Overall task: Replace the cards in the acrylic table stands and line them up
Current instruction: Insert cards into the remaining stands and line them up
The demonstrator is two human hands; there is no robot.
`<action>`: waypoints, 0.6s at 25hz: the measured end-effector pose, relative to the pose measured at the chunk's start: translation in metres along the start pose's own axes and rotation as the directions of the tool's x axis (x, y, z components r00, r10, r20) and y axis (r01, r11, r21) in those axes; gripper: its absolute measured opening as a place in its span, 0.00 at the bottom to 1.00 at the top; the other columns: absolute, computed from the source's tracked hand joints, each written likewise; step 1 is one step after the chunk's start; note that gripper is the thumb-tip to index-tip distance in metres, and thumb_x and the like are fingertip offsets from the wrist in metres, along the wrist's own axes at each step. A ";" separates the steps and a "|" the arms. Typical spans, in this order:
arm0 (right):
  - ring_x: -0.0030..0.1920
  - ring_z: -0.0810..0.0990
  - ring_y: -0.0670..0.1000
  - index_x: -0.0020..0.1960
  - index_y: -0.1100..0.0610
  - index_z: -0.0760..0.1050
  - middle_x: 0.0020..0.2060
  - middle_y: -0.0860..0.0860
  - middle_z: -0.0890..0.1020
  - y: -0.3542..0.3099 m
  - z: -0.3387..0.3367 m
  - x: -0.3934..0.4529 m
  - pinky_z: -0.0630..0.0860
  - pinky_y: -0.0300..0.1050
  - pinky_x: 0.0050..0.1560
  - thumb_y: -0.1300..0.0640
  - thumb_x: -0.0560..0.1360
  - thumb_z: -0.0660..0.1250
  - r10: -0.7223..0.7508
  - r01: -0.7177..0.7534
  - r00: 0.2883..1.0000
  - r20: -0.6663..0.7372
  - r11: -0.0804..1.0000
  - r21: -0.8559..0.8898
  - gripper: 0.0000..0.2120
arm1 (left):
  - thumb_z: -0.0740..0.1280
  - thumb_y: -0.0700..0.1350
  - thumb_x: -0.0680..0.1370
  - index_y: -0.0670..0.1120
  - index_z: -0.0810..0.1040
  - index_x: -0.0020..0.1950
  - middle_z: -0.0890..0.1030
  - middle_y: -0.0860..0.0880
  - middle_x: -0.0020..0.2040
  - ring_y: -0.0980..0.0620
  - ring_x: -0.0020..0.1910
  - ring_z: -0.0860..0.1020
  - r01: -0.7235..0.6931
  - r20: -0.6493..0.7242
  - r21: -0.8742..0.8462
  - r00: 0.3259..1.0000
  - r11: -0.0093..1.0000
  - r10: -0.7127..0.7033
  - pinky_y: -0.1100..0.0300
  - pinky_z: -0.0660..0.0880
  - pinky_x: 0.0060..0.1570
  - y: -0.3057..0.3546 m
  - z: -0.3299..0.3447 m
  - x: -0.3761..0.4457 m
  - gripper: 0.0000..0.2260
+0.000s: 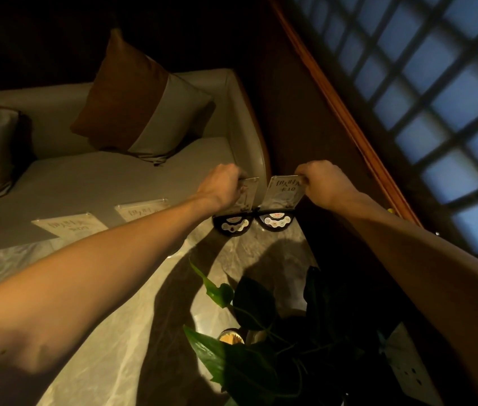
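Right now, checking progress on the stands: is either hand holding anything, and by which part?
Yes. The left hand grips the left stand by its top edge; the right hand pinches the right stand at its upper right corner.

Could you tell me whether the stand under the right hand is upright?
Upright: the right stand rises from its black base, gripped by the right hand.

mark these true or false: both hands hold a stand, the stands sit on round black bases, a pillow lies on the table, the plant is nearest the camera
1. Each hand holds an upright stand: true. The left hand grips the left stand, the right hand the right stand.
2. The stands sit on round black bases: true.
3. A pillow lies on the table: false. The pillow leans on the sofa.
4. The plant is beyond the stands: false. The plant is nearer the camera.
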State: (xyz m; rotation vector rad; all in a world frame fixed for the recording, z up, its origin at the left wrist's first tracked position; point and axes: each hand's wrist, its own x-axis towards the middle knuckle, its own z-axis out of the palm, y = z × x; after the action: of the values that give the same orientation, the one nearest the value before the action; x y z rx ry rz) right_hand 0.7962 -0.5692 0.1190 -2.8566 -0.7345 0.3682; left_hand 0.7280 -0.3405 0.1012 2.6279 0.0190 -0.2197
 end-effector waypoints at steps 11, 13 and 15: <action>0.56 0.82 0.54 0.58 0.57 0.79 0.57 0.56 0.83 0.005 0.002 0.004 0.82 0.49 0.54 0.63 0.80 0.64 0.012 -0.010 0.999 -0.045 0.999 0.039 0.09 | 0.70 0.43 0.79 0.46 0.84 0.59 0.85 0.46 0.54 0.47 0.56 0.81 0.085 0.030 -0.073 0.996 0.994 -0.083 0.47 0.77 0.59 -0.004 -0.001 0.012 0.10; 0.57 0.82 0.54 0.59 0.58 0.78 0.58 0.56 0.82 0.002 0.002 0.006 0.81 0.46 0.54 0.62 0.81 0.63 0.009 -0.006 0.998 -0.054 0.998 0.055 0.09 | 0.70 0.43 0.79 0.46 0.83 0.60 0.85 0.45 0.54 0.46 0.57 0.80 0.087 0.023 -0.078 0.996 0.993 -0.085 0.49 0.75 0.61 -0.005 0.000 0.012 0.10; 0.57 0.82 0.54 0.60 0.58 0.78 0.58 0.56 0.82 0.000 0.004 0.008 0.81 0.45 0.53 0.62 0.81 0.63 0.017 -0.012 0.998 -0.066 0.997 0.070 0.10 | 0.69 0.43 0.79 0.46 0.84 0.60 0.85 0.44 0.54 0.46 0.57 0.80 0.081 0.013 -0.094 0.997 0.992 -0.080 0.51 0.76 0.58 -0.006 0.002 0.012 0.10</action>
State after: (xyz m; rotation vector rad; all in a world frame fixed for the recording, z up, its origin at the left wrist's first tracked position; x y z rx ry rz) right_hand 0.8017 -0.5653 0.1133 -2.7952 -0.6756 0.2938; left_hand 0.7396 -0.3362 0.0944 2.5338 0.1292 -0.2527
